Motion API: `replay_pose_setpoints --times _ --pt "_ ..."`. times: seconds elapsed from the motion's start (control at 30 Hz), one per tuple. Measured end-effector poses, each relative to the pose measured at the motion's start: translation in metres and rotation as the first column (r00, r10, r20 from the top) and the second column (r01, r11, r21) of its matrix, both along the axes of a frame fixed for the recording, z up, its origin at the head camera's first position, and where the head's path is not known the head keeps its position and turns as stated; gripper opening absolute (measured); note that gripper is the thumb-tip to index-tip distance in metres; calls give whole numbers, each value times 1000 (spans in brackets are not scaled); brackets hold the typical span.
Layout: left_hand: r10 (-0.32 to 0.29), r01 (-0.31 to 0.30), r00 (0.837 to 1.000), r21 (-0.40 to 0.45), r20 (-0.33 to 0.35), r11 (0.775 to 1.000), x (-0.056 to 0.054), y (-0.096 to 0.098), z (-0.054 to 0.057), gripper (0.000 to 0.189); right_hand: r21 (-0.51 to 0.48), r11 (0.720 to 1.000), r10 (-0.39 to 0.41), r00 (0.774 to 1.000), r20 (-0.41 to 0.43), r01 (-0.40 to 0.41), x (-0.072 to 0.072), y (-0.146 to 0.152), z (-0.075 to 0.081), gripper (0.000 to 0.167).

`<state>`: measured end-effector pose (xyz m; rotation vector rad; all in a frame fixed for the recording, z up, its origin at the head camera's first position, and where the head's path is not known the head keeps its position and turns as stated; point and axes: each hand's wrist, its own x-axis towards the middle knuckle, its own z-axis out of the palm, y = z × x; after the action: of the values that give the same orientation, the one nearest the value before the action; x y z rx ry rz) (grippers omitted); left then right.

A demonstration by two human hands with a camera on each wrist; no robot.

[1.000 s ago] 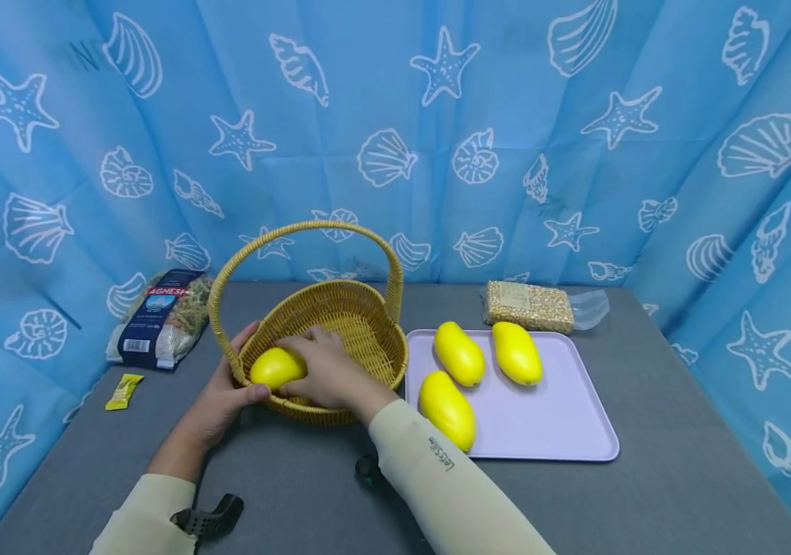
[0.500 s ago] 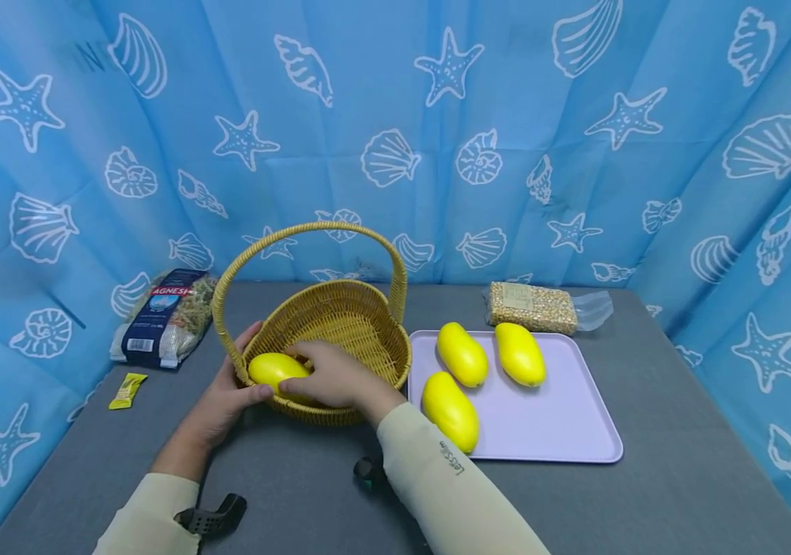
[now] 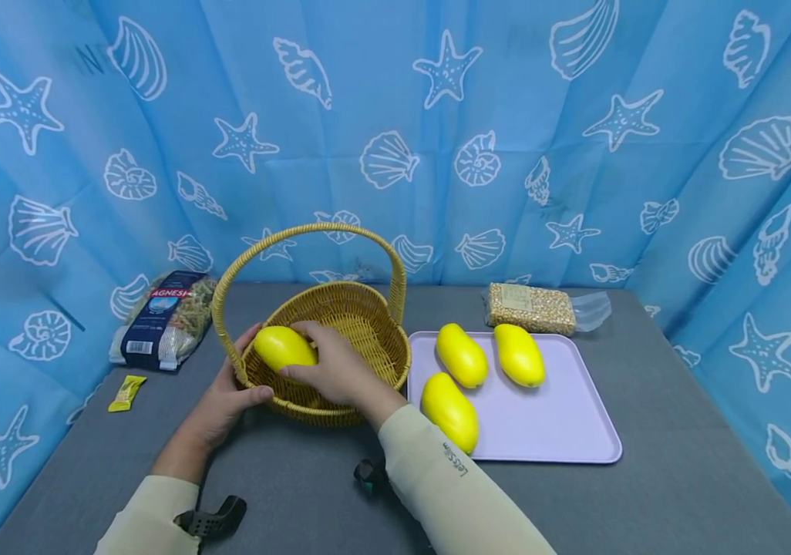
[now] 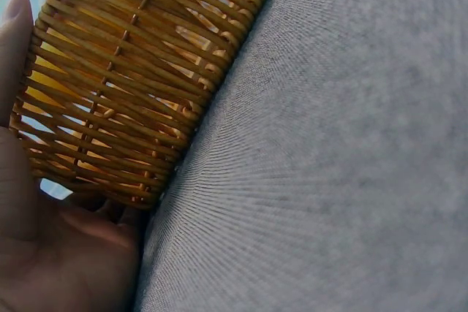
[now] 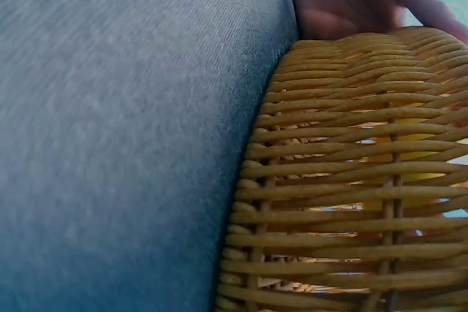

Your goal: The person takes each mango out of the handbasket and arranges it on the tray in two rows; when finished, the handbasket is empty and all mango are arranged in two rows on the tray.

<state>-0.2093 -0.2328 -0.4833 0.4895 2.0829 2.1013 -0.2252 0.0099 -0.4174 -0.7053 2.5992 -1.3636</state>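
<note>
A brown wicker basket with a tall arched handle stands on the grey table. My left hand grips its left side, thumb along the front rim and fingers behind; the left wrist view shows the palm against the woven wall. Inside, my right hand holds a yellow mango near the basket's left end, thumb in front and fingers over the far side. Through the weave in the right wrist view, a patch of yellow shows. The mango's lower right end is hidden by the hand.
Right of the basket lies a lilac tray bearing three more mangoes. A clear pack of grains sits behind it. On the left are an Agnesi pasta bag and a small yellow wrapped packet.
The mango in my right hand has shifted up and slightly rightward in the head view, away from the front left rim. My left hand keeps its place on the basket.
</note>
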Motion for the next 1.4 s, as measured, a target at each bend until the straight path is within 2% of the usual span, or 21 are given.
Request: replay_pose_setpoints --times 0.17,0.37,0.53,0.87,1.2,1.4 --pt "8 -8 1000 -2 -4 1000 0 0 -1 95 -32 997 -71 992 -100 68 6 3 7 68" --pt "22 -22 1000 -15 22 1000 0 0 0 94 -10 999 -44 989 -144 43 20 10 17 73" --pt "21 -21 999 -17 27 1000 -1 0 1 92 -34 999 -14 989 -147 9 39 21 27 74" --pt "12 -12 1000 19 11 1000 0 -1 -1 96 -114 994 -19 991 -135 4 70 56 40 73" --pt "-1 1 1000 54 6 999 -2 -1 -3 101 -150 987 -78 986 -149 56 92 102 39 73" --pt "-13 12 1000 70 14 997 -1 -2 -3 100 -147 984 -125 983 -135 105 105 123 32 72"
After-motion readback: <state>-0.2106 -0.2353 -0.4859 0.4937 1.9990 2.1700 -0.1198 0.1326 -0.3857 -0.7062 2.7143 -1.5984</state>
